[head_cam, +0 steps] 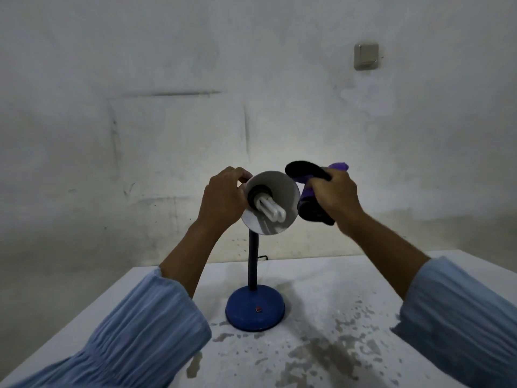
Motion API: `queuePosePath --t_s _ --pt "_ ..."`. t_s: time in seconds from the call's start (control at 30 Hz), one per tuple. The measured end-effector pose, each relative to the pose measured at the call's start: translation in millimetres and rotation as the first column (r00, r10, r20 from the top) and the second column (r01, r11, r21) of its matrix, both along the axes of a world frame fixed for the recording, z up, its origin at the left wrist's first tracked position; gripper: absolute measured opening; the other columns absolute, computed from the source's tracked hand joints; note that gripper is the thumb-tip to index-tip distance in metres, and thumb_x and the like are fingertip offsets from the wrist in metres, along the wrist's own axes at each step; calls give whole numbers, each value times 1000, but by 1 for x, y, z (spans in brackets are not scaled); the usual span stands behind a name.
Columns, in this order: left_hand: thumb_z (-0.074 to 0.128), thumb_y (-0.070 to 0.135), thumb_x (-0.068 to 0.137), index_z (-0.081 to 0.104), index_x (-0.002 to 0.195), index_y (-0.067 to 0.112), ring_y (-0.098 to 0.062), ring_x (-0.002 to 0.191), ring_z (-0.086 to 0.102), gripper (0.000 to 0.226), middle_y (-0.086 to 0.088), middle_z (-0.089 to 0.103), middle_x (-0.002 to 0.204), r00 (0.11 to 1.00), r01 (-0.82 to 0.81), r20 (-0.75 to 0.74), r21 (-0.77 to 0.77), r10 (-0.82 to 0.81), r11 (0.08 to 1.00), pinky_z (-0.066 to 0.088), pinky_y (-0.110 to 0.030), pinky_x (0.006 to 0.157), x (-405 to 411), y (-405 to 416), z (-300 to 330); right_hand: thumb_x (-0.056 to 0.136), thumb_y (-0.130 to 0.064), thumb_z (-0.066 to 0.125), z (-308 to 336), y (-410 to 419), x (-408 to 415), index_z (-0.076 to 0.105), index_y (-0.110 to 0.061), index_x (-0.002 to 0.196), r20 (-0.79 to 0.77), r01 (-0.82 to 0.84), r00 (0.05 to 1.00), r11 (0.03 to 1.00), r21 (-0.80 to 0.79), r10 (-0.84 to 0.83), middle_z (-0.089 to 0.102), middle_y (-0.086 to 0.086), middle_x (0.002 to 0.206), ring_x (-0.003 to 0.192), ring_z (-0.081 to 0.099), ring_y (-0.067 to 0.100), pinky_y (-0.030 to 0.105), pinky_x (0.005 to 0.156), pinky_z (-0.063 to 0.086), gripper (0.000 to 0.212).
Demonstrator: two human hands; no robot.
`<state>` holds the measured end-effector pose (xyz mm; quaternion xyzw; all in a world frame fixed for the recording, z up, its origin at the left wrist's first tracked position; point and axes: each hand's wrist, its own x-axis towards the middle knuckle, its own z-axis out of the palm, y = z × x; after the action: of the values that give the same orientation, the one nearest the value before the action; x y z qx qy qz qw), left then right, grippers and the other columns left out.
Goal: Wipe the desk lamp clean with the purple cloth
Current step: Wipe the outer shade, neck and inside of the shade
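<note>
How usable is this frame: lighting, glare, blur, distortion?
Head view: dim, bluish room light with dark corners; the bulb inside the lamp shade looks unlit, no glare. The purple cloth in the right hand is mostly lost in shadow. Left hand sharp. Wide-angle lens bows the table edges.
</note>
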<state>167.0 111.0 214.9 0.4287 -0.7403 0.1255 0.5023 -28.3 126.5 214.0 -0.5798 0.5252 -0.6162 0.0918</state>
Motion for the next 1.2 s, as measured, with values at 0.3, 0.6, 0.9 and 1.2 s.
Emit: queuePosePath --t_s 0.3,0.6,0.9,1.2 --pt "55 13 89 64 104 15 -18 82 60 18 1 67 103 996 -5 -89 33 8 999 51 -39 84 -2 -6 -1 72 -11 62 35 7 49 61 -4 77 367 -294 906 936 194 209 65 14 80 72 64 26 31 60 53 9" --pt "61 -6 75 61 93 10 -13 68 55 24 6 59 80 992 37 -119 -17 -39 999 37 -5 59 12 -5 3 85 -7 47 28 5 90 58 -6 102 798 -656 505 748 106 330 61 13 84 65 60 23 28 47 47 20" --pt "70 9 76 61 92 15 3 64 60 19 12 65 73 970 181 -166 -3 -179 983 41 -4 59 17 -6 -2 86 -8 49 5 4 84 58 -3 105 412 -472 847 832 293 335 64 12 84 70 63 22 20 42 47 22" --pt "71 12 78 61 94 17 0 63 59 20 11 66 69 964 205 -178 16 -199 979 43 -14 62 21 -8 -6 84 -13 54 -34 5 92 55 -7 99 -287 -130 940 972 198 184 58 7 80 79 60 25 36 72 53 16"
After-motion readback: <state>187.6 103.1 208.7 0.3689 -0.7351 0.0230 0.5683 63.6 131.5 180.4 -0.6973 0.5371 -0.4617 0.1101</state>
